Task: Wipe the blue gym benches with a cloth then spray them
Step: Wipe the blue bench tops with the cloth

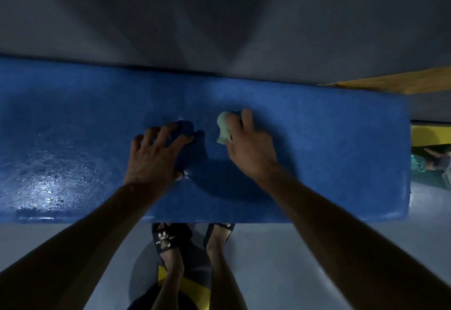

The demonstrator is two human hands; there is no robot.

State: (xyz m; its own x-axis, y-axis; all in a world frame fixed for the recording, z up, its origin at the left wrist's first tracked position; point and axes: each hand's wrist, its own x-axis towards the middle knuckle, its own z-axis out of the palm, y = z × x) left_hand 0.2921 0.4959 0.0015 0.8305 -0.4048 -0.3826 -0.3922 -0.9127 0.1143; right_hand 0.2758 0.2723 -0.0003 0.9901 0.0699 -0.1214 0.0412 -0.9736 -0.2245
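A long blue gym bench [329, 143] runs across the head view, its left part shiny and wet-looking. My right hand [249, 146] grips a bunched pale green cloth [224, 128] and presses it on the bench top near the middle. My left hand [153, 156] rests on the bench beside it, fingers spread and bent, fingertips and thumb touching the blue surface. It holds nothing. The two hands are a short way apart. No spray bottle is in view.
Grey floor [292, 261] lies before and behind the bench. My feet in dark sandals [170, 239] stand at its near edge. A yellow-brown board [402, 82] shows at the far right, with yellow and green items [429, 160] past the bench's right end.
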